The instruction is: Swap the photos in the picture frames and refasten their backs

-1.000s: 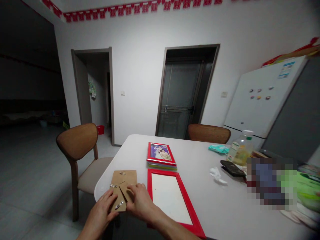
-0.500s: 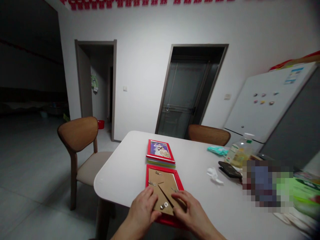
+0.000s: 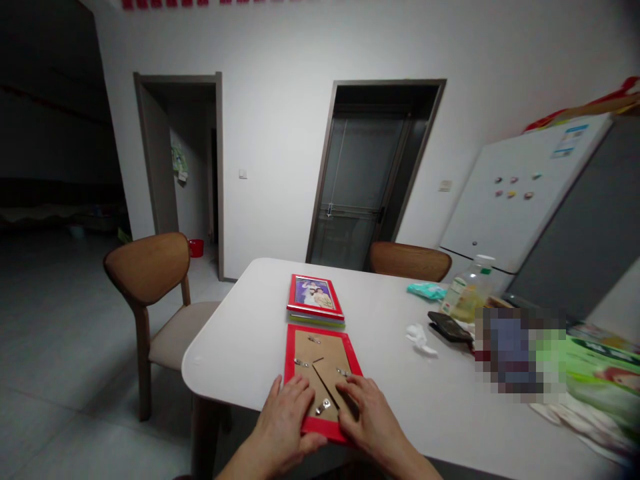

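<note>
My feed shows two grey-framed doorways (image 3: 363,183) in a white wall (image 3: 280,153) beyond the counter (image 3: 383,327); one wooden chair (image 3: 150,272) stands by its left edge, a second chair (image 3: 410,261) behind its far edge, a fridge (image 3: 515,220) farther right. Grey floor (image 3: 75,373) darkens leftward.

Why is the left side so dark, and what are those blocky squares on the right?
Head view: the far left is in shadow, probably because little light gets there, while the smooth white wall is lit; head view: a blocky blur hides what's there, so I can't tell; head view: the flat brown rectangular board is fairly clear.
</note>
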### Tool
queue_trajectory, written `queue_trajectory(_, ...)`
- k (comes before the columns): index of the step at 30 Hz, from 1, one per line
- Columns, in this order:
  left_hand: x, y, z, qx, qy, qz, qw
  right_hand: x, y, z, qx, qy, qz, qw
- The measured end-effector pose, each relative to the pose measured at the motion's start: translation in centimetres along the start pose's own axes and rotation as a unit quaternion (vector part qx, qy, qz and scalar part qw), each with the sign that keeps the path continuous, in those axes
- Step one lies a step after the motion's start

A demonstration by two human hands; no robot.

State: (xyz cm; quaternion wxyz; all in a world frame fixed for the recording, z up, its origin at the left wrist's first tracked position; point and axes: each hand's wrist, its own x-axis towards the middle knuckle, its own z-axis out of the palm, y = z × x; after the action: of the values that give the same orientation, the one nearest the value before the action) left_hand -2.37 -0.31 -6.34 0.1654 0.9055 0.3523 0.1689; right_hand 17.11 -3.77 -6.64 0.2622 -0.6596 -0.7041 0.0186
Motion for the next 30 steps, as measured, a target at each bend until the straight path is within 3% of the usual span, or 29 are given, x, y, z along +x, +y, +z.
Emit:
queue_trajectory(11,-0.1,-0.1,-0.4,0.014,0.009,-0.014,1.000,0.9,-0.8,0.4,-0.018,-0.014,-0.006,1.000)
queue_trajectory(20,-0.3,-0.4,-0.5,0.015,0.013,-0.020,1.000,0.4,-3.5,-0.9,-0.008,-0.095,-0.157,0.983)
queue_trajectory(30,-0.4,-0.2,-0.5,0.011,0.009,-0.035,0.999,0.0,-3.5,-2.0,0.015,-0.116,-0.205,0.972)
